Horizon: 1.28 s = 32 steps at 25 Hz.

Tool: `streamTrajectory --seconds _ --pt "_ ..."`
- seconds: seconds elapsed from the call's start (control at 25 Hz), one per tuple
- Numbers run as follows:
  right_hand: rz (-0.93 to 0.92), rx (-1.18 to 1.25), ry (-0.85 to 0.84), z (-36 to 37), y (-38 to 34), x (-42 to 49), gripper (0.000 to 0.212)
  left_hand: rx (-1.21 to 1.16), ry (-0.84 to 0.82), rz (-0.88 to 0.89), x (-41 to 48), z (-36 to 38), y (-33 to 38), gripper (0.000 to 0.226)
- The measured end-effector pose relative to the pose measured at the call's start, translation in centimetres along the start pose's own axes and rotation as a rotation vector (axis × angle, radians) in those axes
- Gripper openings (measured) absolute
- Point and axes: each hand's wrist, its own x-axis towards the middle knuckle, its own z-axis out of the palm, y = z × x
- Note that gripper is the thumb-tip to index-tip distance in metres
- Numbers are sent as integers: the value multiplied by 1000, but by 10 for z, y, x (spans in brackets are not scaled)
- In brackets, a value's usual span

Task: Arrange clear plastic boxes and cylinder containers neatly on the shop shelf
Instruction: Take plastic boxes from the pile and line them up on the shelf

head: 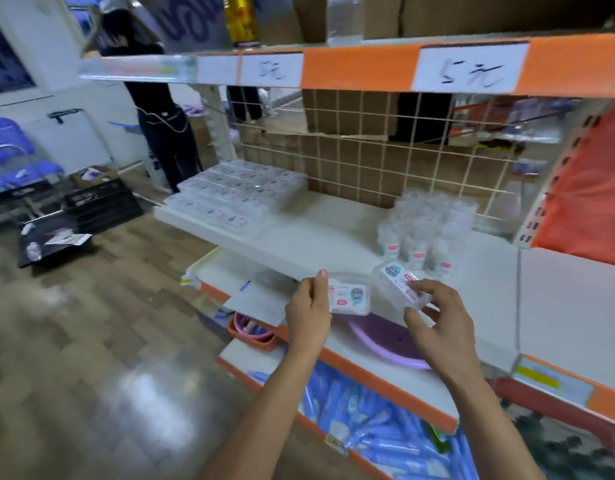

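My left hand (311, 308) grips a small clear plastic box (351, 296) with a colourful label, held in front of the white shelf's (327, 233) edge. My right hand (437, 317) pinches a second clear labelled box (399, 284), tilted, just right of the first. A cluster of clear cylinder containers (427, 230) stands on the shelf behind the right-hand box. Stacks of flat clear compartment boxes (237, 192) lie at the shelf's left end.
A wire grid (368, 147) backs the shelf; an upper shelf with price tags (468, 69) hangs overhead. Below lie a purple basin (385, 337), an orange basket (250, 332) and blue packets (368, 431). A person in black (160, 116) stands at the left by floor boxes (102, 202).
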Motion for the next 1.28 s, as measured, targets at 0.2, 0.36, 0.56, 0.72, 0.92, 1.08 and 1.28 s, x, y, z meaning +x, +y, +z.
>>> streamTrajectory --seconds 0.2,0.36,0.56,0.72,0.92,1.08,1.28 --pt "22 31 -50 63 -19 -11 33 -246 -1 -107 16 -68 -22 11" --pt "19 37 -129 100 -32 -9 36 -404 18 -224 30 -101 -31 9" --pt "17 98 -197 154 -48 15 34 -578 71 -373 72 -129 -54 15" --pt "13 128 -224 211 -59 47 33 -544 164 -424 129 -148 -69 41" --pt "-4 128 -263 286 -74 100 40 -407 104 -498 212 -174 -78 62" --pt "-1 140 -239 338 -85 148 39 -335 -44 -370 272 -191 -73 36" --pt "-26 131 -251 379 -96 183 38 -225 -58 -252 327 -200 -75 60"
